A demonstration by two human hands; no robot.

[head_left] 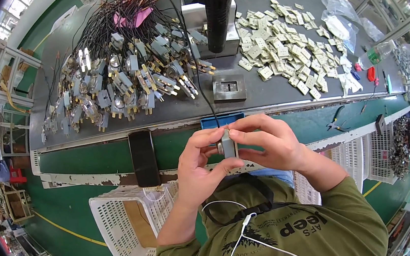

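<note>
Just in front of my chest, both hands hold a small grey block-shaped wired component [228,146] with a round metal part on its left side. My left hand [197,165] grips it with thumb below and fingers at the upper end. From the other side, my right hand [274,144] pinches its top edge between the fingertips. A black wire comes down from the table to the fingers; its exact joining point is hidden. Beyond the hands lies a steel fixture block [229,88] with a rectangular recess. Behind my fingers a blue tray [209,123] partly shows.
Similar wired components [122,82] are heaped at the left, cream plates [285,49] at the right. Between them stands a machine with a black column [218,19]. Along the near ledge are a black phone [144,158] and pliers [337,121]. A white crate [120,230] stands lower left.
</note>
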